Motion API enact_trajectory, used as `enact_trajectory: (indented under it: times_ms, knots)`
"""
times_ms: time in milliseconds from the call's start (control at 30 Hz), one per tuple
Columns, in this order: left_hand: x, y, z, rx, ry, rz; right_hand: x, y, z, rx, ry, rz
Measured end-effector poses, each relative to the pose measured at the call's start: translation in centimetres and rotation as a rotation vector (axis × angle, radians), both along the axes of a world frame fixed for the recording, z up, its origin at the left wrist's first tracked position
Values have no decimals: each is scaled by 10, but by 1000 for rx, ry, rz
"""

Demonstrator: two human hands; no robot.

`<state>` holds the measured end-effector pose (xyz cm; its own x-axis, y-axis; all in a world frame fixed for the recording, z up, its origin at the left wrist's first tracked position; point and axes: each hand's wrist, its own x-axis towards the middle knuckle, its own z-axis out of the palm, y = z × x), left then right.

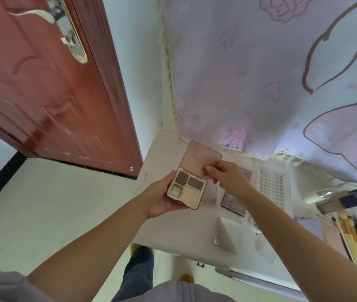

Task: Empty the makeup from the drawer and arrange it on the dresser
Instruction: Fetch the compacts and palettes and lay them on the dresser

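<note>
I hold a small pink makeup palette (187, 190) over the left part of the white dresser top (162, 153). Its lid (199, 159) stands open, showing two brown pans, a whitish pan and a cream pan. My left hand (162, 199) grips the palette's base from below and from the left. My right hand (227, 177) pinches the lid's right edge. Two more palettes lie flat on the dresser: a pale one (210, 194) partly behind the held palette, and a dark-rimmed one (234, 203) under my right forearm.
A sheet of false lashes (271, 186) and a white folded paper (225, 234) lie on the dresser. Brushes and pencils (354, 240) sit at the right with a dark tool (347, 198). A red door (53, 94) stands left. A pastel curtain (282, 73) hangs behind.
</note>
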<state>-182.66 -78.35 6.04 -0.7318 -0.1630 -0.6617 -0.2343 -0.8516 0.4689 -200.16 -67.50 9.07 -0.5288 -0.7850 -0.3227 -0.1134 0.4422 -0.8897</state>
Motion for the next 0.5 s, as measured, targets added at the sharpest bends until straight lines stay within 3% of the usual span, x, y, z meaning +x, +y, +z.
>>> enact_trajectory:
  times_ms: [233,500]
  knots:
    - [-15,-79,-22,-619,-244,-23,-8,-93,-33,134,19,-81]
    - [-37,-156,-54,-983,-380,-75,-15,-178,-68,188,15,-161]
